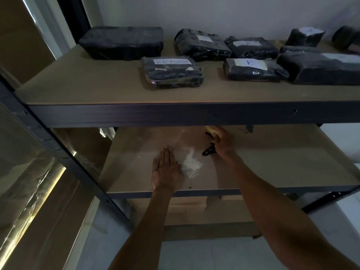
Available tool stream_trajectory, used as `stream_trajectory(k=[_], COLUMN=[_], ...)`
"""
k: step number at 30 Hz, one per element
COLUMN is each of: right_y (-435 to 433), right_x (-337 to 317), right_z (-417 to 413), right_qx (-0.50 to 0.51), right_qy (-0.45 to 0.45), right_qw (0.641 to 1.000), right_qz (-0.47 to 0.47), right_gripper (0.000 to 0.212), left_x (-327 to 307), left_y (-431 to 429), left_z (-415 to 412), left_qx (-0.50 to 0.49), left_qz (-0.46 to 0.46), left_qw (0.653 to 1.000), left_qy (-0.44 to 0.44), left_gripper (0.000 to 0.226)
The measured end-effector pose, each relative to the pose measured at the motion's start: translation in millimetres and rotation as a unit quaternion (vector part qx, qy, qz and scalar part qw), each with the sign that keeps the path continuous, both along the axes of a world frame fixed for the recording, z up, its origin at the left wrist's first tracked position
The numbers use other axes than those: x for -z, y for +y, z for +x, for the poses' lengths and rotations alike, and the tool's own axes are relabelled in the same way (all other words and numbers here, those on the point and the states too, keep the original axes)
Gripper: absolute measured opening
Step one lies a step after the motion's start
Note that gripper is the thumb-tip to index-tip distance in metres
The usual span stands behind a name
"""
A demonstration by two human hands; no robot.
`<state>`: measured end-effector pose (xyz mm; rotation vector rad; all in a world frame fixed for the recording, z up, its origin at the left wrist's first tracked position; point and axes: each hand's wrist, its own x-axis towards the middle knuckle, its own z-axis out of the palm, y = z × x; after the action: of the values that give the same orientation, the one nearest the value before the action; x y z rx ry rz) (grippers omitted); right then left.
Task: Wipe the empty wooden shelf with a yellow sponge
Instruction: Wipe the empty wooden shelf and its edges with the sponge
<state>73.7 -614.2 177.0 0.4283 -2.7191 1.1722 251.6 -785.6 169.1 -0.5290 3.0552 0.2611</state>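
Observation:
The empty wooden shelf (272, 162) is the middle board of a dark metal rack. My left hand (167, 170) lies flat on it, palm down, fingers together and holding nothing. A patch of white powder or foam (191, 164) lies on the board right beside that hand. My right hand (224, 143) reaches further back under the upper shelf's front beam. It is closed on a yellow sponge (211, 130), of which only a pale edge shows. A small black object (208, 151) lies on the board next to that hand.
The upper shelf (97, 84) carries several black wrapped parcels, one labelled RETURN (172, 72). Its dark front beam (175, 114) hangs over the back of the middle shelf. A lower board (194, 217) sits beneath. A wrapped panel (39, 172) leans at the left.

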Motion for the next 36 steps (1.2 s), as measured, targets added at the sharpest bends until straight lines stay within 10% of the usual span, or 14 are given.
stream_trajectory(k=[8, 15, 36], right_y=[-40.2, -5.1, -25.1], right_x=[-7.6, -17.3, -2.2], right_z=[47.8, 11.0, 42.2], right_qx=[-0.16, -0.035, -0.204], right_qy=[-0.018, 0.007, -0.006], right_qw=[0.987, 0.999, 0.978], right_qz=[-0.006, 0.007, 0.037], right_gripper=[0.035, 0.028, 0.036], left_x=[2.0, 1.8, 0.9], left_y=[-0.4, -0.5, 0.9], left_z=[0.4, 1.3, 6.0], left_qx=[0.0, 0.003, -0.025], left_qz=[-0.011, -0.018, 0.002], left_qw=[1.0, 1.0, 0.999], left_qy=[0.012, 0.022, 0.035], left_gripper=[0.066, 0.066, 0.065])
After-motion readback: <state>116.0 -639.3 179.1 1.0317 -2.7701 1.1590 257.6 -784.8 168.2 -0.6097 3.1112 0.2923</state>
